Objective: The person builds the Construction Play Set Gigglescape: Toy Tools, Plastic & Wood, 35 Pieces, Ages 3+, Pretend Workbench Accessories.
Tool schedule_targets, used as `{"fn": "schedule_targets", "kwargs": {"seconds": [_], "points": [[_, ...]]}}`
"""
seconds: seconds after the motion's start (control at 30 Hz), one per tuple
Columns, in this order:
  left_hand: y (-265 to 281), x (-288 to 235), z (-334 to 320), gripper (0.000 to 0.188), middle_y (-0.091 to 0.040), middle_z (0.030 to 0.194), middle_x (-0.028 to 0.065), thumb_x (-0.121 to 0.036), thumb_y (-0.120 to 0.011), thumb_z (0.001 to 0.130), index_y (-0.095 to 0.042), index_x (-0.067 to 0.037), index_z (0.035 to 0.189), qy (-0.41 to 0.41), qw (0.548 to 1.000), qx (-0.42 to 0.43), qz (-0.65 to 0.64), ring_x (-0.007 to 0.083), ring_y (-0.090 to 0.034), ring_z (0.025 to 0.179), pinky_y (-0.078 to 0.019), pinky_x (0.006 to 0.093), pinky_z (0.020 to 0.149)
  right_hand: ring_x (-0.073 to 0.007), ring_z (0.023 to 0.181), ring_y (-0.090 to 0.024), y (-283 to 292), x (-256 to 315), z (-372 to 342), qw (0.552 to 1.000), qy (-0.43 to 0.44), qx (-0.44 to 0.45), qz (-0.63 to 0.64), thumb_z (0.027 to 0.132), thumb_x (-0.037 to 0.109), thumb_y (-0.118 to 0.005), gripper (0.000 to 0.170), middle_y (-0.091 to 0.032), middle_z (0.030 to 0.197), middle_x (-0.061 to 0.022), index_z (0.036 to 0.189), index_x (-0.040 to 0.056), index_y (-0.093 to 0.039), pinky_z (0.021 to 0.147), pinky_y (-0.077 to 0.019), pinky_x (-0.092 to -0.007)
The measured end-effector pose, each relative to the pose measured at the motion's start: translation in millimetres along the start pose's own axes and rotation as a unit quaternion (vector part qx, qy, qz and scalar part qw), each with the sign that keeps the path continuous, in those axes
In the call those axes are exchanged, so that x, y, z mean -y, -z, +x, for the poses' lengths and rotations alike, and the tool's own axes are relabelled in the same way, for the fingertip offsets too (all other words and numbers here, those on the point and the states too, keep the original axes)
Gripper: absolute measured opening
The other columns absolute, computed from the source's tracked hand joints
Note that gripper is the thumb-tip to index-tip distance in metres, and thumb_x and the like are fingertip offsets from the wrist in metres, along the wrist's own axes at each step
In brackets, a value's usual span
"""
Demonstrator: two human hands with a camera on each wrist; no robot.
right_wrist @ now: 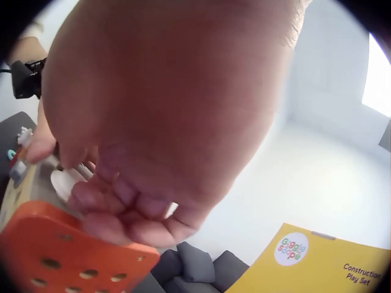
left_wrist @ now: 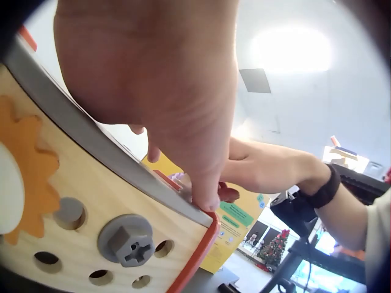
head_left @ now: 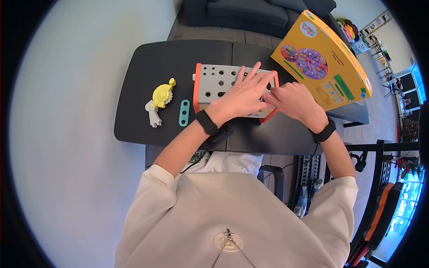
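My left hand (head_left: pixel 243 91) lies across the grey perforated top (head_left: pixel 210 80) of a toy workbench, fingers stretched out. Its thumb tip touches the corner by the orange end panel (right_wrist: pixel 79 256). At that panel's upper edge is my right hand (head_left: pixel 295 100), its fingers (right_wrist: pixel 146 223) curled in; I cannot tell whether they pinch something. A pale oval piece (right_wrist: pixel 66 183) shows beside them. On the wooden side panel (left_wrist: pixel 91 244) are an orange sun shape (left_wrist: pixel 36 177) and a grey bolt (left_wrist: pixel 128 240).
On the black table (head_left: pixel 147 58), left of the workbench, lie a yellow and grey toy saw-like piece (head_left: pixel 161 96) and a teal strip with holes (head_left: pixel 184 113). The yellow play set box (head_left: pixel 321 62) stands at the right. Behind is a dark sofa (head_left: pixel 248 13).
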State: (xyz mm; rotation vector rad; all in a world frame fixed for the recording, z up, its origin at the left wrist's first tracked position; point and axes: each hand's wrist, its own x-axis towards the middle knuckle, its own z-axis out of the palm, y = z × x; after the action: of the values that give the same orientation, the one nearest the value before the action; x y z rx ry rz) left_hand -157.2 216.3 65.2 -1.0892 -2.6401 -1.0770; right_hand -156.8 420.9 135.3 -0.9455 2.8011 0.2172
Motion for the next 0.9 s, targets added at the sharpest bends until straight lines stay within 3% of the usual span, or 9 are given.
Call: {"fn": "schedule_targets", "kwargs": {"seconds": [0.07,0.13,0.23,0.37,0.43,0.53,0.63,0.73,0.9], "points": [[-2,8,2,0.081,-0.044,0.166,0.017,-0.027,-0.077,0.095,-0.037,-0.01,0.163,-0.005,1.0,-0.02,0.002,0.0444,-0.019,0.163,-0.0154,0.0634,0.131,-0.0392,0.074,-0.071,7,5,-4,0.997,-0.046,0.058,-0.021,0.101,0.029,-0.066,0.026,-0.071,0.085,-0.0158,0.111,0.0056,-0.059,0.068,-0.0552,-0.0478],[7,16,1,0.08,-0.044,0.166,0.0171,-0.028,-0.077,0.096,-0.037,-0.011,0.164,0.02,0.998,0.03,-0.047,0.0453,-0.019,0.163,-0.0165,0.0621,0.131,-0.0396,0.076,-0.071,12,6,-14,0.994,0.015,-0.09,0.063,0.103,0.03,-0.065,0.029,-0.071,0.084,-0.0165,0.113,0.0048,-0.058,0.067,-0.0555,-0.0468],[13,34,2,0.08,-0.044,0.166,0.0167,-0.031,-0.077,0.097,-0.038,-0.013,0.164,0.04,0.991,0.065,-0.107,0.0473,-0.021,0.162,-0.0173,0.0612,0.131,-0.0394,0.078,-0.072,4,0,-16,0.974,0.133,-0.156,0.101,0.105,0.032,-0.064,0.031,-0.071,0.086,-0.0176,0.114,0.004,-0.057,0.067,-0.0558,-0.0457],[17,10,-2,0.082,-0.043,0.166,0.0181,-0.031,-0.077,0.096,-0.036,-0.012,0.165,0.036,0.995,0.08,-0.045,0.048,-0.024,0.161,-0.0185,0.0612,0.131,-0.0383,0.077,-0.073,-3,2,-5,0.985,0.091,-0.112,0.094,0.106,0.034,-0.063,0.032,-0.072,0.084,-0.0165,0.115,0.0039,-0.058,0.066,-0.0556,-0.0451],[14,-2,-3,0.083,-0.042,0.166,0.0209,-0.029,-0.076,0.097,-0.034,-0.011,0.165,0.03,0.999,0.034,-0.005,0.048,-0.026,0.16,-0.0204,0.0606,0.13,-0.0376,0.074,-0.073,-4,6,4,0.999,-0.019,0.011,-0.043,0.106,0.036,-0.063,0.033,-0.072,0.079,-0.0145,0.115,0.0042,-0.059,0.064,-0.0553,-0.0453],[3,0,-3,0.083,-0.042,0.165,0.0236,-0.028,-0.076,0.097,-0.032,-0.01,0.166,0.033,0.999,0.002,0.018,0.0474,-0.028,0.159,-0.0215,0.0601,0.13,-0.0374,0.07,-0.072,-1,8,2,0.995,-0.053,0.038,-0.073,0.106,0.038,-0.063,0.035,-0.071,0.074,-0.0127,0.115,0.0046,-0.06,0.062,-0.0548,-0.0453],[2,11,-2,0.081,-0.043,0.164,0.0235,-0.027,-0.075,0.098,-0.034,-0.01,0.165,0.02,1.0,0.005,-0.012,0.0476,-0.029,0.158,-0.0215,0.0599,0.129,-0.0373,0.076,-0.073,12,11,-14,0.998,0.0,-0.064,0.026,0.105,0.036,-0.065,0.034,-0.072,0.083,-0.0143,0.114,0.0042,-0.059,0.065,-0.056,-0.0453],[2,32,2,0.079,-0.043,0.165,0.0224,-0.023,-0.074,0.098,-0.035,-0.009,0.165,0.009,0.999,0.028,-0.038,0.0473,-0.028,0.159,-0.0208,0.0594,0.13,-0.0369,0.085,-0.073,9,3,-17,0.991,0.066,-0.074,0.085,0.104,0.031,-0.066,0.03,-0.071,0.094,-0.0161,0.113,0.0037,-0.058,0.07,-0.0574,-0.0452],[17,14,-5,0.083,-0.043,0.166,0.0199,-0.026,-0.077,0.094,-0.036,-0.008,0.164,0.01,0.998,0.056,-0.027,0.0456,-0.025,0.161,-0.0196,0.0588,0.132,-0.0346,0.089,-0.073,-7,5,-9,0.995,0.044,-0.076,0.048,0.102,0.025,-0.067,0.024,-0.069,0.097,-0.0143,0.11,0.0037,-0.059,0.074,-0.0583,-0.045]]}}
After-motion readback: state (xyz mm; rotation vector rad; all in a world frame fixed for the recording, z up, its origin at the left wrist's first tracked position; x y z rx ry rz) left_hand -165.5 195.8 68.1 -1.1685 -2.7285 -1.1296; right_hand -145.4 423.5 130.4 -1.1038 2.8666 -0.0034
